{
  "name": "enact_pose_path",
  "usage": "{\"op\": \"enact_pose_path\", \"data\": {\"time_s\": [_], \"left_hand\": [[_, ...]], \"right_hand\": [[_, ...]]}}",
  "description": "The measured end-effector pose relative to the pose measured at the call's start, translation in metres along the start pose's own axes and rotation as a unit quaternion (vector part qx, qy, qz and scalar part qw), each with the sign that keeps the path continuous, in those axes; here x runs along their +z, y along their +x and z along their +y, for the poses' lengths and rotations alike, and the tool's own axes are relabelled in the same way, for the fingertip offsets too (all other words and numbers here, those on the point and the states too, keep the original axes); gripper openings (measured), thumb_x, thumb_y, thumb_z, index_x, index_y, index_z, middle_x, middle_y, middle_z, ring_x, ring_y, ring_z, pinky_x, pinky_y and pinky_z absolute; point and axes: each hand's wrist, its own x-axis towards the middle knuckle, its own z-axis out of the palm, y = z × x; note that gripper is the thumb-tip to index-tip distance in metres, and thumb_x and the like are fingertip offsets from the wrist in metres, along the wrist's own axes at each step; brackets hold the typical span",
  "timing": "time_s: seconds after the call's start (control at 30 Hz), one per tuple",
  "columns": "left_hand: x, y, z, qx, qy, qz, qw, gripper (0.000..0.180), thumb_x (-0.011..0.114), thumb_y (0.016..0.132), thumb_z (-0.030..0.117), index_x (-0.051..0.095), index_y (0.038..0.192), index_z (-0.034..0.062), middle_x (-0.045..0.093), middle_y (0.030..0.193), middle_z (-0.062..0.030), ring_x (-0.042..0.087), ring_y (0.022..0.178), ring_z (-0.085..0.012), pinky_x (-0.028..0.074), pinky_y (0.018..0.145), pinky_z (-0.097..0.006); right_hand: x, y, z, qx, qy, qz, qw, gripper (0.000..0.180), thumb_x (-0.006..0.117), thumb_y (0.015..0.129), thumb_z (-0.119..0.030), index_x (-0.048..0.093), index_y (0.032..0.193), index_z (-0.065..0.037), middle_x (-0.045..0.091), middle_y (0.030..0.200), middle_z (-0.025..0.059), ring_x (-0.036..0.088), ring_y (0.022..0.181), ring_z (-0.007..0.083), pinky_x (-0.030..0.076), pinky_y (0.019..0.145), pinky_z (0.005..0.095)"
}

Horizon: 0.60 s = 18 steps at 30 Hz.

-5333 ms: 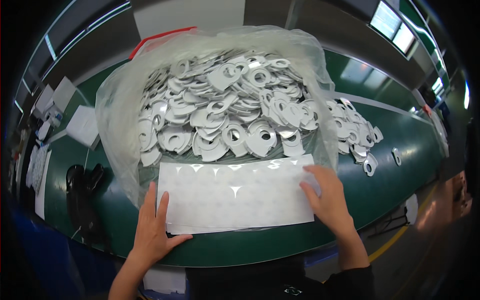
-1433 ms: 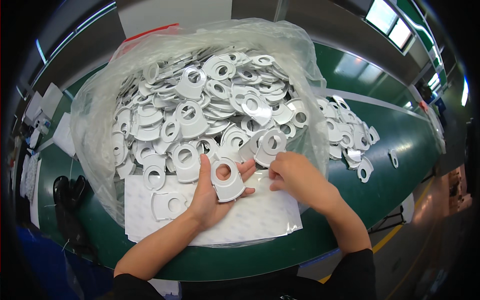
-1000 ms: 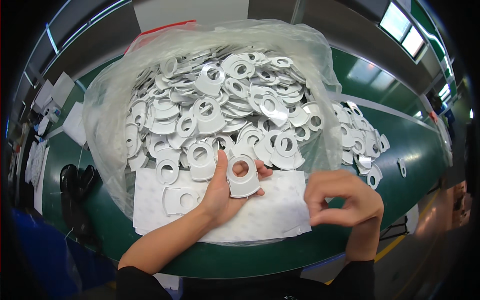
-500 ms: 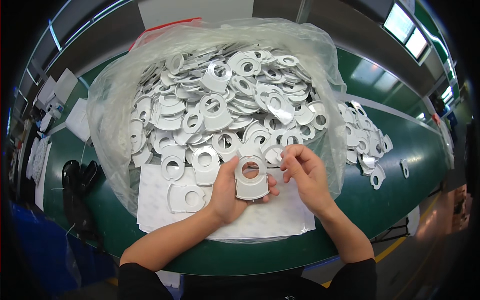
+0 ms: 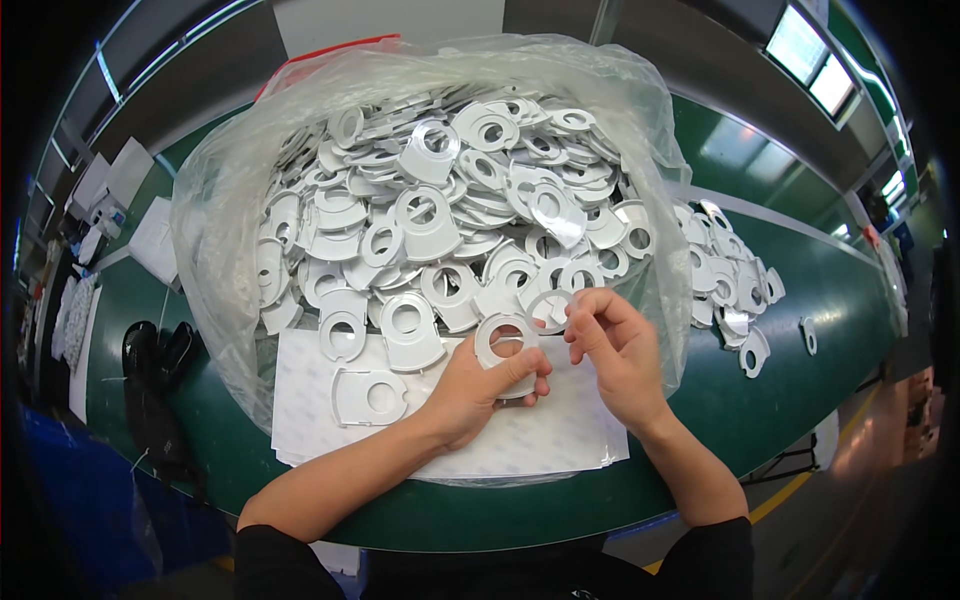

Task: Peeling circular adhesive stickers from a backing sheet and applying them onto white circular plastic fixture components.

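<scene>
My left hand (image 5: 482, 392) is closed around a white plastic plate with a round hole (image 5: 497, 334), its thumb lying across the face and its fingertips showing at the right edge. Just right of it, my right hand (image 5: 622, 355) pinches a thin pale ring (image 5: 533, 308) between thumb and fingers. The ring is close to the plate's upper right; whether they touch I cannot tell. Beyond both hands rises a heap of similar white plates (image 5: 425, 225) in a clear plastic bag (image 5: 215, 215). Near my left hand, one loose plate (image 5: 347, 398) lies on white paper sheets (image 5: 320, 445).
A smaller pile of white plates (image 5: 728, 272) lies on the green table (image 5: 800, 375) at the right, with a single piece (image 5: 809, 336) apart from it. At the left are black gloves (image 5: 150, 400) and a white packet (image 5: 158, 243).
My left thumb has moved from the plate's left edge across its face, covering its lower part. The right hand, still pinching the ring, has hardly moved.
</scene>
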Motion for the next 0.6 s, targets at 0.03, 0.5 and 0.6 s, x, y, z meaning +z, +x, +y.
{"op": "enact_pose_path", "data": {"time_s": [0.03,0.5,0.6], "left_hand": [[0.001,0.000,-0.001,0.000,0.000,0.000,1.000,0.029,0.054,0.092,0.022,0.047,0.114,0.0033,0.059,0.089,-0.0089,0.059,0.077,-0.0159,0.048,0.063,-0.028],[-0.005,0.004,-0.003,-0.025,-0.119,-0.018,0.992,0.069,0.011,0.094,0.058,0.050,0.111,0.0035,0.059,0.093,-0.0097,0.059,0.079,-0.0205,0.047,0.067,-0.032],[-0.007,0.005,-0.005,-0.026,-0.116,-0.021,0.993,0.069,0.011,0.094,0.058,0.051,0.110,0.0039,0.059,0.094,-0.0091,0.059,0.079,-0.0204,0.047,0.067,-0.033]], "right_hand": [[0.001,-0.001,0.000,0.000,0.000,0.000,1.000,0.010,0.053,0.093,-0.013,0.053,0.092,-0.003,0.051,0.097,0.0034,0.051,0.077,0.0075,0.044,0.062,0.0200],[0.018,-0.005,0.004,0.079,0.037,-0.050,0.995,0.011,0.055,0.089,-0.006,0.052,0.085,0.004,0.041,0.104,0.0082,0.055,0.061,0.0126,0.053,0.054,0.0232],[0.017,-0.004,0.005,0.076,0.036,-0.057,0.995,0.011,0.055,0.089,-0.006,0.052,0.086,0.004,0.041,0.104,0.0083,0.055,0.061,0.0122,0.053,0.054,0.0226]]}}
